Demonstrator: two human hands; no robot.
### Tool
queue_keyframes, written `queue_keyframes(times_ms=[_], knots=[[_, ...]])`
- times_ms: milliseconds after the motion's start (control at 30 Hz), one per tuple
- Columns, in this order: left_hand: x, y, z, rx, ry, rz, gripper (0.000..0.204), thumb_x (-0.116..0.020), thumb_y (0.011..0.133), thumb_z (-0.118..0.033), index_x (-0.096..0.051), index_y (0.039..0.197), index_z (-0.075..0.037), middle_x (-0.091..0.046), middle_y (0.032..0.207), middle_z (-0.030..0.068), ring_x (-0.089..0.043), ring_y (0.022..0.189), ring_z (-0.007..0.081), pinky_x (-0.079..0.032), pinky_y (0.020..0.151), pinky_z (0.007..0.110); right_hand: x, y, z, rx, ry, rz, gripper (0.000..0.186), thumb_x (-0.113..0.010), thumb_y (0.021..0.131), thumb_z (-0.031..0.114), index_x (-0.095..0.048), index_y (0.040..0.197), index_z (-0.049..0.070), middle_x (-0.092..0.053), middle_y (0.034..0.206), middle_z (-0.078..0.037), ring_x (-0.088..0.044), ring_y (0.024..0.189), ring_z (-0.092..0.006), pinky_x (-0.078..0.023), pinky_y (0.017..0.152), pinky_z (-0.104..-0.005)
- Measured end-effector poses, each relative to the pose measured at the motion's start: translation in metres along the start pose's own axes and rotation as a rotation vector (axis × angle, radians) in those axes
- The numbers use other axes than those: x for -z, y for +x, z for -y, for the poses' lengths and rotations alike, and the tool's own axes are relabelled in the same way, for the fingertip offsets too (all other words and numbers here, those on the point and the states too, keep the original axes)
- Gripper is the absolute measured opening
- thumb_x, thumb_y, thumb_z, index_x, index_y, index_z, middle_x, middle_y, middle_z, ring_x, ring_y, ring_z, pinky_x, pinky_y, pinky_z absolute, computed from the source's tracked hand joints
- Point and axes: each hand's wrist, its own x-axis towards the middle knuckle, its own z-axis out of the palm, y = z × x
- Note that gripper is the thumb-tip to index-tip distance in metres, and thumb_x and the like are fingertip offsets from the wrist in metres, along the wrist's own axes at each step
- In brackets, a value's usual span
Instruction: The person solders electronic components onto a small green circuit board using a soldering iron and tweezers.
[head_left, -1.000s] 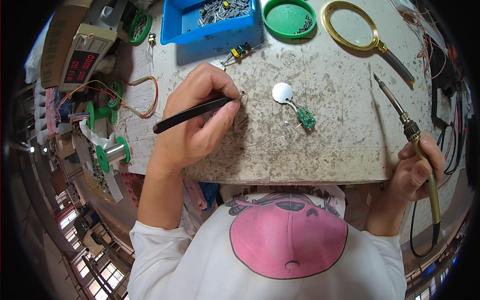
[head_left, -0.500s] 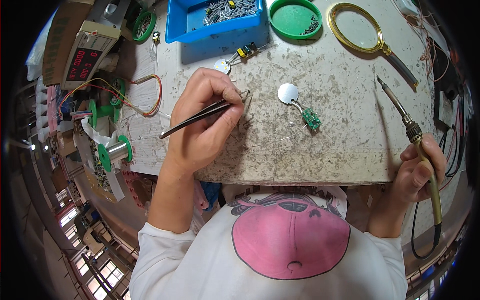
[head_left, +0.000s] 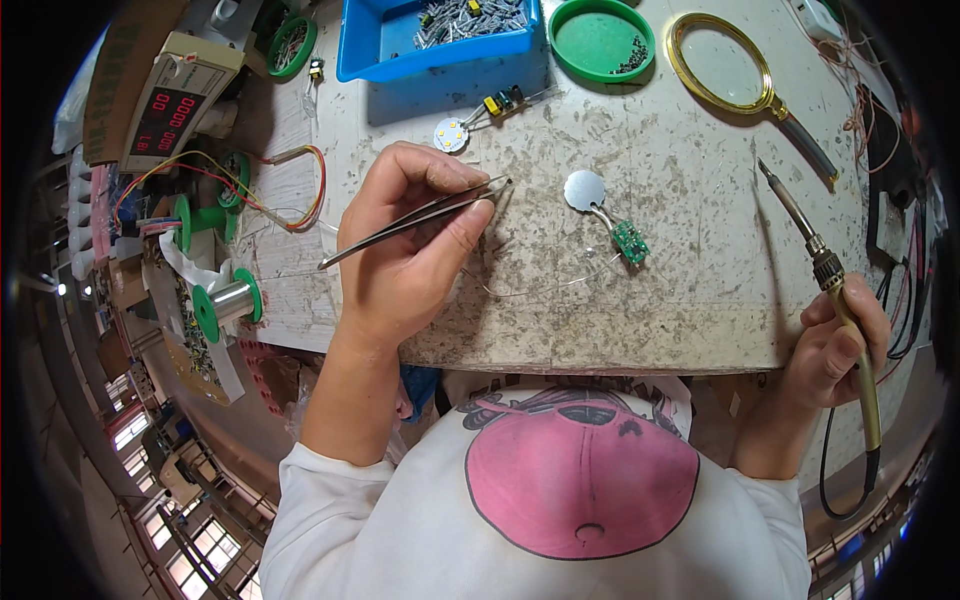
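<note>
A pair of dark tweezers (head_left: 392, 229) lies across my left hand (head_left: 405, 235), pinched between thumb and fingers, with its tips slightly apart. Whether a tiny dark part sits at those tips is too small to tell. At the right, my right hand (head_left: 842, 340) is wrapped around a soldering iron (head_left: 826, 262) whose tip points up and away over the table. Between the hands lie a white scalloped disc (head_left: 584, 190) and a small green circuit board (head_left: 630, 243), joined by short wires. Beyond my left hand is an LED disc (head_left: 450, 134), wired to a yellow-and-black component board (head_left: 503, 100).
A blue bin (head_left: 440, 68) of components and a green dish (head_left: 602, 42) stand at the back. The magnifying glass (head_left: 775, 104) lies back right. Solder spool (head_left: 228, 304), coloured wires (head_left: 318, 190) and a red-digit meter (head_left: 170, 115) occupy the left. Thin solder wire (head_left: 540, 291) crosses the table.
The tweezers' tips have spread a little and my left hand has turned slightly. The meter's digits differ. My right hand still grips the soldering iron; the whole view has shifted slightly.
</note>
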Motion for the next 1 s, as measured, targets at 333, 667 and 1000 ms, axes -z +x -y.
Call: queue_keyframes(times_ms=[333, 667, 1000], knots=[[-0.0005, -0.0013, -0.0003, 0.024, -0.017, -0.033, 0.025, -0.072, 0.086, 0.006, -0.054, 0.103, 0.001, -0.064, 0.103, 0.0088, -0.063, 0.095, 0.0121, -0.053, 0.085, 0.025, 0.0005, -0.0008, -0.0023, 0.001, -0.017, -0.002, 0.051, -0.059, 0.1, 0.044, -0.061, 0.114, -0.005, -0.054, 0.073, -0.01, -0.049, 0.06, -0.015, -0.037, 0.053, -0.0257], [-0.0035, -0.0009, -0.0022, 0.04, 0.039, -0.065, 0.022, -0.072, 0.086, 0.005, -0.056, 0.101, 0.001, -0.066, 0.096, 0.0062, -0.063, 0.086, 0.0089, -0.051, 0.076, 0.022, 0.0003, -0.0011, -0.0033, 0.005, -0.014, -0.006, 0.051, -0.06, 0.1, 0.044, -0.061, 0.114, -0.005, -0.054, 0.073, -0.009, -0.048, 0.059, -0.0148, -0.037, 0.053, -0.0257], [-0.0042, -0.0006, -0.0004, 0.03, 0.039, -0.066, 0.021, -0.071, 0.086, 0.007, -0.056, 0.1, 0.001, -0.065, 0.095, 0.0058, -0.062, 0.085, 0.0081, -0.051, 0.074, 0.021, 0.0003, -0.0005, -0.0023, 0.006, -0.031, -0.014, 0.051, -0.059, 0.1, 0.045, -0.061, 0.113, -0.004, -0.054, 0.073, -0.009, -0.049, 0.06, -0.0149, -0.037, 0.053, -0.0258]])
